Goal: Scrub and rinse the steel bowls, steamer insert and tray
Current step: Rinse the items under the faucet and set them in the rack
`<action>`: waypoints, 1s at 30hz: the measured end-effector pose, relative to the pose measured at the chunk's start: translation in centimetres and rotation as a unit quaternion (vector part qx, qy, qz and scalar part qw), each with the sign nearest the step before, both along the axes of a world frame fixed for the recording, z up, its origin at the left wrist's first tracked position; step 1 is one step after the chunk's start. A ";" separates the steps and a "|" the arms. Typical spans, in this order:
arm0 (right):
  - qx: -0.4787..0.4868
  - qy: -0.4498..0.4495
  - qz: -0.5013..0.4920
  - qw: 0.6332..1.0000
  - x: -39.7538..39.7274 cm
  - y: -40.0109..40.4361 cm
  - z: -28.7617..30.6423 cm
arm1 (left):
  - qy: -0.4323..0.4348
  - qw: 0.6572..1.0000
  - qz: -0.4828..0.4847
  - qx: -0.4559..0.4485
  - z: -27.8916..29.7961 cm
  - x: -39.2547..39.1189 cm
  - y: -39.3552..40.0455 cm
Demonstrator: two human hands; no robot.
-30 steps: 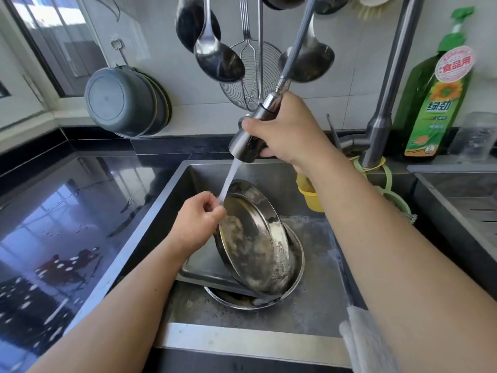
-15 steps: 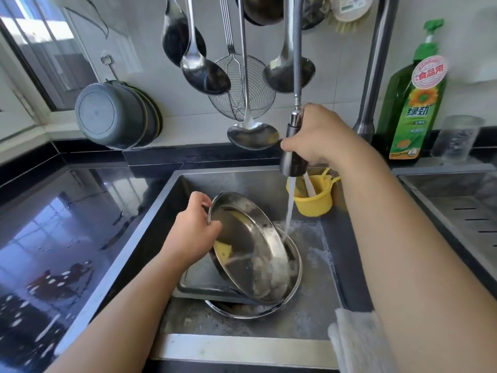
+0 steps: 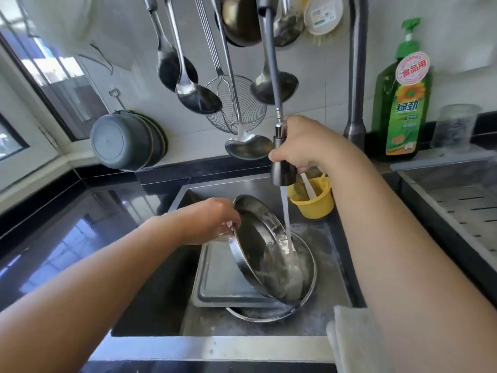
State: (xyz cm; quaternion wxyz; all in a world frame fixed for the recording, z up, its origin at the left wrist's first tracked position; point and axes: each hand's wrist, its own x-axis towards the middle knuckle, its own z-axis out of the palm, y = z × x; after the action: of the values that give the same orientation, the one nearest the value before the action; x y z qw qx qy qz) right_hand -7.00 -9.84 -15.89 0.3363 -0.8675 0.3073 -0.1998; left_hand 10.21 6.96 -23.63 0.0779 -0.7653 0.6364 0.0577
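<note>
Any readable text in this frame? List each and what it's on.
"食品用": round pink sticker on the green dish soap bottle.
"绿劲": green lettering on the same bottle's label, under the sunflower.
Smaller print lower on that label: too small to read.
Round tag hanging on the wall: print blurred, unreadable.

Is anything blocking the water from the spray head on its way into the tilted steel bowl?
Nothing visible. The right hand holds the spray head above the steel bowl, which the left hand tilts by its rim; the stream falls freely onto the bowl's inner wall.
</note>
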 end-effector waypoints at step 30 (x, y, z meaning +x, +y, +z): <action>0.175 -0.236 0.066 0.954 3.2 1.9 -0.1 | 0.601 0.673 0.385 -0.195 5.0 -2.9 -0.5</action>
State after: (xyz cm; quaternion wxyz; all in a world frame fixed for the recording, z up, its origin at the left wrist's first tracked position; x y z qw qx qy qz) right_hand -3.85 -7.89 -16.02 0.5583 -0.7415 0.1918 -0.3190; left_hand 7.32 6.44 -18.60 -0.5014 -0.7404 0.1911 0.4048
